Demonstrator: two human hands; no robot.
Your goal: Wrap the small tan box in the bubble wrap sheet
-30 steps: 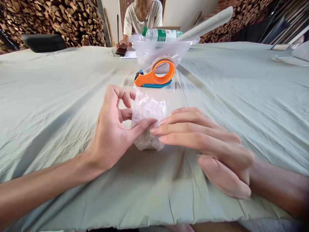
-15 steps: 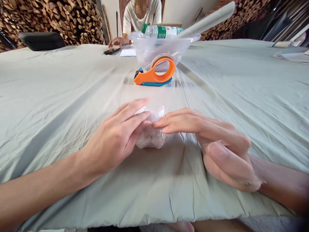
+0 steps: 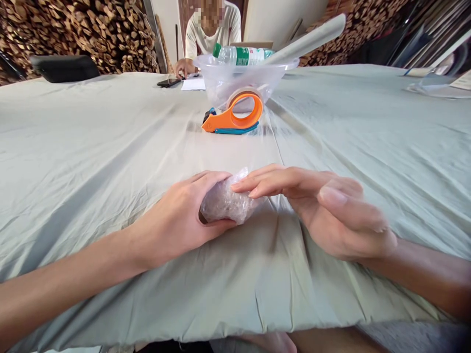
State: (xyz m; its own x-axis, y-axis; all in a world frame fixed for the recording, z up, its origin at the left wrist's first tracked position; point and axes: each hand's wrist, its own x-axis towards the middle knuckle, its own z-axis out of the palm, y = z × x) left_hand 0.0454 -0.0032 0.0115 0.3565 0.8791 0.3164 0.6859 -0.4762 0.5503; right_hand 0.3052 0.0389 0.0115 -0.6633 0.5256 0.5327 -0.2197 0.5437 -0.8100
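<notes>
A small bundle wrapped in clear bubble wrap [image 3: 227,203] lies on the pale green cloth [image 3: 91,147] near the table's front edge. My left hand [image 3: 180,220] curls around its left end, thumb under and fingers over the top. My right hand [image 3: 316,208] lies to its right, fingers stretched out, with the fingertips touching the top of the bundle. An orange tape dispenser [image 3: 231,115] with a roll of tape sits farther back in the middle of the table.
Behind the dispenser stands a clear plastic bowl [image 3: 224,78] holding a water bottle [image 3: 241,54] and a rolled sheet [image 3: 305,41]. A person [image 3: 211,29] sits at the far edge by a phone [image 3: 168,82] and paper. Stacked firewood lines the back wall.
The bundle went from standing tall to lying low on the cloth. My left hand went from flat on top to curled around its left end, while my right fingertips stayed on it.
</notes>
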